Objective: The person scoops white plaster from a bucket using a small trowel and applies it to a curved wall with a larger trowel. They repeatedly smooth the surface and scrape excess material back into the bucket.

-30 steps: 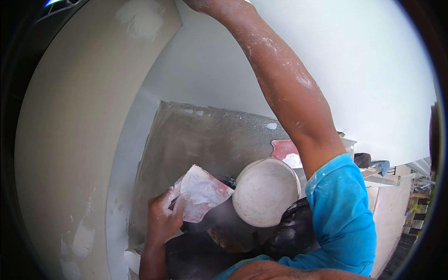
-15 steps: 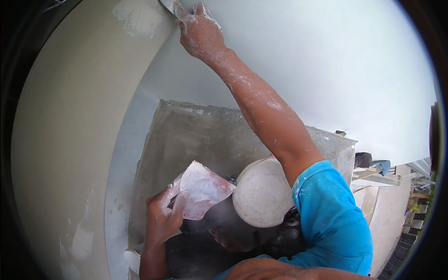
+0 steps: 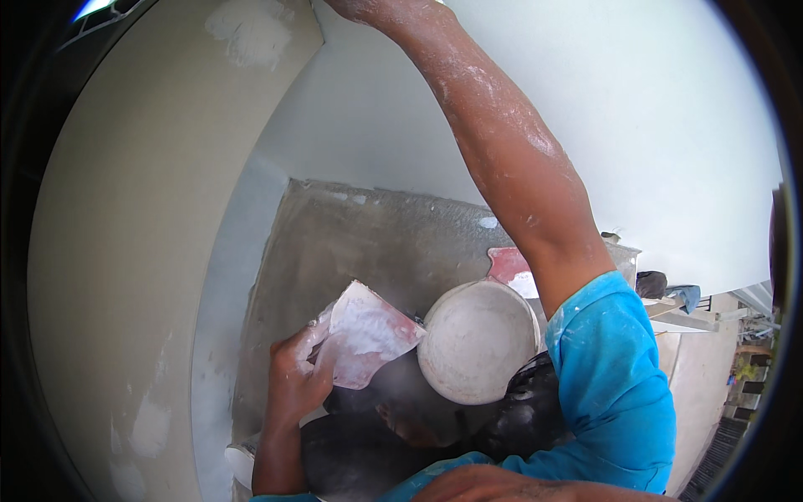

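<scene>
My left hand (image 3: 303, 368) is closed on the edge of a putty spreader (image 3: 372, 335), a thin reddish plate with one curved side, smeared with white putty. The plate is tilted face-up, beside a round white-crusted bucket (image 3: 477, 343). My right arm reaches up along the pale wall (image 3: 636, 151). Only the base of my right hand (image 3: 368, 7) shows at the upper edge, near the wall corner; its fingers and anything in them are cut off. Behind the bucket lies a second reddish plate (image 3: 504, 263) with white putty on it, partly hidden by my right arm.
A beige wall surface (image 3: 125, 251) with white putty patches (image 3: 248, 32) rises on the left. Below is a grey concrete floor (image 3: 360, 243). A white rounded object (image 3: 240, 463) sits at the lower left. Dark cloths (image 3: 651, 285) and boards lie at the far right.
My right hand has moved up, mostly out of the picture; the blade seen by its fingers before is out of sight. The second reddish plate is now uncovered. My left hand has barely shifted.
</scene>
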### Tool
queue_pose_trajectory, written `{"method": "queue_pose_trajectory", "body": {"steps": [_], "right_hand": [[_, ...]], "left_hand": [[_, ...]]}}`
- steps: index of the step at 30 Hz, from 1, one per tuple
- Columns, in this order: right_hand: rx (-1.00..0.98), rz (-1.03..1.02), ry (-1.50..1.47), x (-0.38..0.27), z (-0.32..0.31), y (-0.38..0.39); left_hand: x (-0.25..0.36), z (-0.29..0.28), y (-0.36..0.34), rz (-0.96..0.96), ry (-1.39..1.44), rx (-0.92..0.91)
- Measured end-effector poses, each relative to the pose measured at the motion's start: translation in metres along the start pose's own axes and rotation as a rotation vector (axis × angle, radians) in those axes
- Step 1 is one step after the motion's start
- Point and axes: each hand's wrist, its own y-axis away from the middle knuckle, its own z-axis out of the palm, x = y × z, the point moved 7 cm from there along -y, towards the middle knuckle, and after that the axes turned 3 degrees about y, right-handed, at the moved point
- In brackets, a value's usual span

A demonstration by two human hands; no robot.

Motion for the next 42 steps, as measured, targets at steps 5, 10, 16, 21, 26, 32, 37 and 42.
{"method": "queue_pose_trajectory", "body": {"steps": [5,10,16,21,26,32,37,42], "right_hand": [[-0.1,-0.017,0.124,0.014,0.051,0.038],[-0.109,-0.086,0.07,0.018,0.085,0.092],[-0.6,0.236,-1.203,0.024,0.104,0.21],[-0.777,-0.062,-1.133,-0.019,0.107,0.286],[-0.76,-0.255,-1.025,-0.018,0.111,0.308],[-0.825,-0.243,-0.951,-0.006,0.109,0.315],[-0.858,-0.232,-0.994,-0.007,0.113,0.321],[-0.881,-0.188,-0.889,-0.004,0.117,0.326]], "left_hand": [[-0.014,-0.006,0.006,-0.09,0.046,-0.004],[-0.044,-0.007,-0.001,-0.131,0.495,0.074],[-0.072,-0.007,-0.008,-0.188,0.935,0.197],[-0.105,0.001,-0.012,-0.203,1.037,0.162],[-0.1,0.001,-0.012,-0.125,1.005,0.126],[-0.109,0.003,-0.012,-0.117,0.934,0.13],[-0.121,0.005,-0.013,-0.127,0.927,0.1],[-0.128,0.01,-0.016,-0.125,0.963,0.114]]}}
